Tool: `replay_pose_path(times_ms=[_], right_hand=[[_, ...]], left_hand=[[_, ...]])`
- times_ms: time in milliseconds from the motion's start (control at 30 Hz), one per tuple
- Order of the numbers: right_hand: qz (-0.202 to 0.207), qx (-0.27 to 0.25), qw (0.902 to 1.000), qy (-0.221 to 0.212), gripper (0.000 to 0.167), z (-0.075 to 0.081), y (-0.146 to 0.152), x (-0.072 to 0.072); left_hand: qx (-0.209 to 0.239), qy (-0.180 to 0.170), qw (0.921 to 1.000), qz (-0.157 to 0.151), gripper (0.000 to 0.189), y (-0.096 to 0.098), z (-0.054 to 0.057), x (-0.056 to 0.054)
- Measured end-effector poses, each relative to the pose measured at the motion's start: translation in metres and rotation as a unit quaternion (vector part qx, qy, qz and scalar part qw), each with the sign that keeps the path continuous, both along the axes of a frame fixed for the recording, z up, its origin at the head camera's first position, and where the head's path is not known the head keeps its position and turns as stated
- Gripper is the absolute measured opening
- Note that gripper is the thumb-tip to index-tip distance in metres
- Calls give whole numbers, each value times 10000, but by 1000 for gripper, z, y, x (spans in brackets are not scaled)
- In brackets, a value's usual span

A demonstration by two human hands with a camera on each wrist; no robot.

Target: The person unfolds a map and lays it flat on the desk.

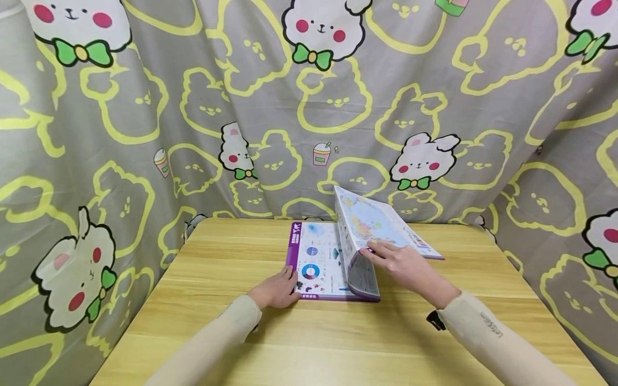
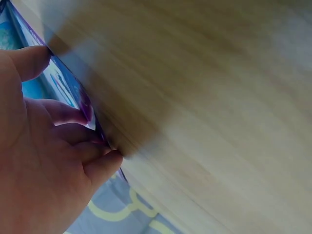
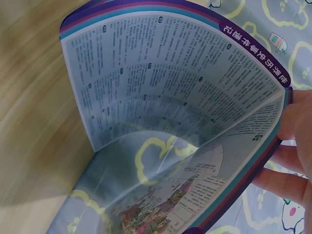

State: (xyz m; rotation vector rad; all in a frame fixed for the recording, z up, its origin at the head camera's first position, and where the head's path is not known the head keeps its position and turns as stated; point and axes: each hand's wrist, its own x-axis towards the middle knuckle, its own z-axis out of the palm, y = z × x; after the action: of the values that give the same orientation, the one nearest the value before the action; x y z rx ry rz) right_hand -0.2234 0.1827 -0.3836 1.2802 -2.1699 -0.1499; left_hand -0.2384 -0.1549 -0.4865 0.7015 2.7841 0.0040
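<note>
A glossy folded map sheet (image 1: 314, 252) with purple borders lies partly opened on the table. Its left panel is flat and shows charts; a leaf with a coloured world map (image 1: 372, 220) is lifted and leans to the right. My left hand (image 1: 276, 288) rests on the lower left corner, and the left wrist view shows its fingertips along the sheet's edge (image 2: 73, 90). With thumb and fingers my right hand (image 1: 403, 264) pinches the lifted leaf's near edge. Curved inner panels of small text (image 3: 151, 73) show in the right wrist view.
The wooden table (image 1: 203, 332) extends around the map sheet on all sides. Behind it and at both sides hangs a grey curtain (image 1: 270, 107) with cartoon rabbits. A black strap (image 1: 436, 320) is at the right cuff.
</note>
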Motion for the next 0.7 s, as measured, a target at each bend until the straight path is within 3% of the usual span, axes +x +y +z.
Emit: replay_pose_path(times_ms=[300,600,700], right_hand=[[95,-325,9994,57,47,5,9,-3],[159,-411,9990,55,33,12,17,-4],[211,-487,9985,140,51,12,19,-5]], left_hand=[[68,-51,10000,-14,71,-5,-1,-3],[122,-229,9995,175,72,-12,0,-5],[135,-287,9993,200,72,-15,1,-5]])
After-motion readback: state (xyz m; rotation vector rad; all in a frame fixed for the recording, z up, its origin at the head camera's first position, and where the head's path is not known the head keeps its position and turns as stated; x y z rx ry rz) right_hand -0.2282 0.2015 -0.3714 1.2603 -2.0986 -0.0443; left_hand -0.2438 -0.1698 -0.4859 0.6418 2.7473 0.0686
